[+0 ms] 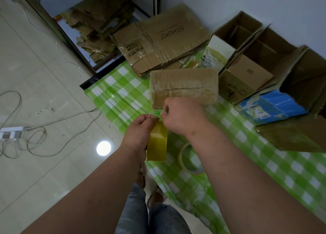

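Count: 2 tape rolls, 1 sealed box, 1 flattened carton, 1 blue parcel, at least 3 open cartons.

Left hand (141, 132), centre of frame: fingers curled round the tape roll (157, 142), gripping it on edge, forearm coming up from lower left. The roll is yellowish and sits just at the left edge of the checked tablecloth (291, 172).

Right hand (181, 115): fingers curled, thumb and forefinger pinching at the roll's top edge. What lies between the tips is too small to tell.

Second tape roll (190, 160) lies flat on the cloth, partly hidden under the right forearm.

Sealed box (183, 87) is just above the right hand, near it. Flattened carton (164, 38) is in the upper centre, open cartons (250, 71) in the upper right, and the blue parcel (275, 107) at the right.

The table edge runs diagonally from mid-frame to the bottom. Bare cloth shows at lower right and left of the sealed box; floor (44, 75) at left.
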{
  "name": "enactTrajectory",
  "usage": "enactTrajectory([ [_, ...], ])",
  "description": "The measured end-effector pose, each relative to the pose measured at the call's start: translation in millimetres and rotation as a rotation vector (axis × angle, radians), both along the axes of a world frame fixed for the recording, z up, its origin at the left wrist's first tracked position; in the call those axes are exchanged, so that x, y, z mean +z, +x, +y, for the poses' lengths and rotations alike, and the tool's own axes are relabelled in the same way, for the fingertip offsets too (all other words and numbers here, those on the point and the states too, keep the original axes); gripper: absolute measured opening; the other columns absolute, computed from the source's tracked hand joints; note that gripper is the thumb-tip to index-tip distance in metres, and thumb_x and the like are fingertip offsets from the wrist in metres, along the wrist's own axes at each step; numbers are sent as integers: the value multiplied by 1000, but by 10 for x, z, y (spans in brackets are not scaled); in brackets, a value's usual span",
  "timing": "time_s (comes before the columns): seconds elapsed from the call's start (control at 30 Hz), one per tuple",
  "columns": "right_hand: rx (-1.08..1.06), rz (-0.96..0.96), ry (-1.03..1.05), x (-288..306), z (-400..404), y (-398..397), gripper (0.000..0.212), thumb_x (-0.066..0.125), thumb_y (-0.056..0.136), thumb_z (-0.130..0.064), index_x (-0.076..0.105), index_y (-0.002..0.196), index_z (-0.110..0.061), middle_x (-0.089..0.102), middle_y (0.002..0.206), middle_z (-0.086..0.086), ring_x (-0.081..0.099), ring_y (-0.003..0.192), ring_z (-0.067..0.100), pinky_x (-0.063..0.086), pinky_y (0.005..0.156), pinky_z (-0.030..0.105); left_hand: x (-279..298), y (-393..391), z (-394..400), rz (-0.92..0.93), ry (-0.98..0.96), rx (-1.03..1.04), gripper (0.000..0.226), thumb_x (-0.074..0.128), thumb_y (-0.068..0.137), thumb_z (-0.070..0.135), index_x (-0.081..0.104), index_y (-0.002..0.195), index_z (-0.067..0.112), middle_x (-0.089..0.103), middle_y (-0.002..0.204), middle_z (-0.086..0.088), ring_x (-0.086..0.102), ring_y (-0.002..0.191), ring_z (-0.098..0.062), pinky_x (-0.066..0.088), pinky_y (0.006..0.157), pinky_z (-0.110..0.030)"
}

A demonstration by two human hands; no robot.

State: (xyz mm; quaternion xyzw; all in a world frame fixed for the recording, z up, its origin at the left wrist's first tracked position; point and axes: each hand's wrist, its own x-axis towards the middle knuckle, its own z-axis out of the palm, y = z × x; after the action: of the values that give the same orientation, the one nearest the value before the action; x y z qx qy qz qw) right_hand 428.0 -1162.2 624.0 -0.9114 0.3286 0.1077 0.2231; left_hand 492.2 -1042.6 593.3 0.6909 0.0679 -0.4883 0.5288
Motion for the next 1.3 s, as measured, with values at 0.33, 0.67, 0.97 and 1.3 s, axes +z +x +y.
enactTrajectory([
  [0.33,21,-11,-49,-9,27,-43,7,53,84,-29,57,80,-24,58,75,-2,54,68,22,35,55,29,27,97,-8,-66,94,-41,11,71,84,31,73,73,27,72,97,-12,67,96,-39,54,87,-54],
  [0.67,-36,-23,-17,-58,-108,-217,8,52,87,-30,57,81,-26,53,71,-8,47,60,13,29,49,26,-18,81,114,-15,109,-6,12,71,86,31,73,74,28,66,93,-11,62,81,-31,52,70,-44],
  [0.97,-183,88,17,-355,-124,-664,29,52,87,-20,54,117,-22,57,103,3,54,87,26,36,72,35,27,153,-50,-212,100,-110,22,75,81,43,62,66,33,63,87,1,53,72,-21,43,64,-34],
  [1.3,-327,-231,-299,-321,-35,-774,19,54,80,-33,67,84,-20,56,84,-2,56,86,24,29,76,34,82,435,-36,-206,189,-8,11,63,91,41,63,88,31,63,107,-8,62,100,-34,53,91,-52],
])
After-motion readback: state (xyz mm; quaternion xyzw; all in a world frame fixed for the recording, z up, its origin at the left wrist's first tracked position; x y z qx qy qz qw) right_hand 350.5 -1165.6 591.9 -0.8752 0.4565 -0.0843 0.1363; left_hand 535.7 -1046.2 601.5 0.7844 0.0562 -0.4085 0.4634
